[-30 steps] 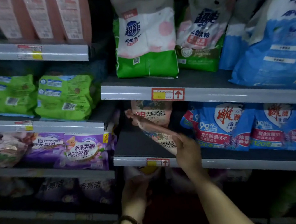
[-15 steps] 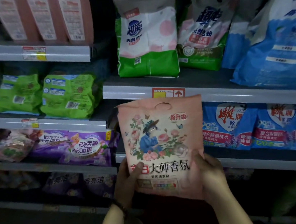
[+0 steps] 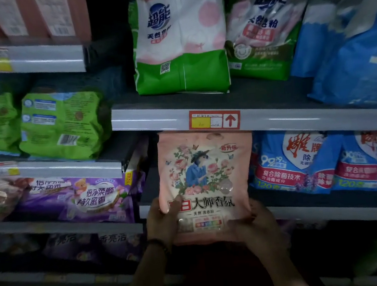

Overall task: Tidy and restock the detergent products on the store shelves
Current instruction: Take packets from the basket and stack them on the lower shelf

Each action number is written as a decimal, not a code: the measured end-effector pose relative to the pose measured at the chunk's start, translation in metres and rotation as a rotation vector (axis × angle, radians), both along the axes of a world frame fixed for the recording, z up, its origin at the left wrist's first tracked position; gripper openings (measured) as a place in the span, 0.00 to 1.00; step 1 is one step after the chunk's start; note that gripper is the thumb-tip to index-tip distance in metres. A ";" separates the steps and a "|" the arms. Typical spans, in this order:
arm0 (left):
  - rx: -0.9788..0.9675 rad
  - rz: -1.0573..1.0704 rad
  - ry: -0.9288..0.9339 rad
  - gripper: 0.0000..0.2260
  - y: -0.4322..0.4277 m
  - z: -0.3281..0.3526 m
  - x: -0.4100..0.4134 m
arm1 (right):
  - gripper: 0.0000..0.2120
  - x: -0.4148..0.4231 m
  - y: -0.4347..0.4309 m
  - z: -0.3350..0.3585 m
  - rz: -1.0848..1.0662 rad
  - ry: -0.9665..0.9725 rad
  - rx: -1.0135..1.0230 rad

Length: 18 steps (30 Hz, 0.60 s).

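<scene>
1 pink bag, 2 green-and-white bags, 2 green packs, 2 hands.

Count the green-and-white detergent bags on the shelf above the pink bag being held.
2. One green-and-white bag stands directly above the pink bag; the second green-and-white bag leans just right of it. Others may be hidden behind them.

Pink detergent bag, flat and upright, front facing out: floral print round a blue-clad figure in a hat, dark Chinese lettering beneath, handle cut-out at top. Held by both lower corners, top edge just under the red price tag.
</scene>
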State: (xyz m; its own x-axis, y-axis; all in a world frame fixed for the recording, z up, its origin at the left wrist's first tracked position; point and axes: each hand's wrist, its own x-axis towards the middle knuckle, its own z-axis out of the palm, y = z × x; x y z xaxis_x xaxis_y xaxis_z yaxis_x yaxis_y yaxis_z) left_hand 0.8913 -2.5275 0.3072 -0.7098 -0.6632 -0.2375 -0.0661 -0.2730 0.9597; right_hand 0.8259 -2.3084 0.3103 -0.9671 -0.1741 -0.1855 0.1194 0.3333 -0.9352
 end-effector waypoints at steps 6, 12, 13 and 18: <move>0.072 -0.202 0.019 0.19 -0.038 -0.005 -0.059 | 0.29 -0.055 -0.032 -0.003 -0.093 0.170 0.041; -0.137 -0.188 0.017 0.20 -0.074 -0.003 -0.110 | 0.22 -0.126 -0.071 -0.005 -0.067 0.214 0.008; -0.161 -0.203 0.015 0.20 -0.080 -0.001 -0.117 | 0.23 -0.136 -0.078 -0.006 -0.066 0.206 -0.011; -0.345 -0.199 -0.027 0.20 -0.107 0.001 -0.164 | 0.26 -0.179 -0.110 -0.006 -0.049 0.208 -0.113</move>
State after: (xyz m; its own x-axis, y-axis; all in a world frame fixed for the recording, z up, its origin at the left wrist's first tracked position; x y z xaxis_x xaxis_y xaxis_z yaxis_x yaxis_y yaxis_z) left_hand 0.7278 -2.6350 0.3081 -0.8291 -0.5573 -0.0455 -0.1119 0.0857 0.9900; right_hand 0.6466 -2.4186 0.3040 -0.9902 -0.1347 0.0370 -0.0668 0.2239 -0.9723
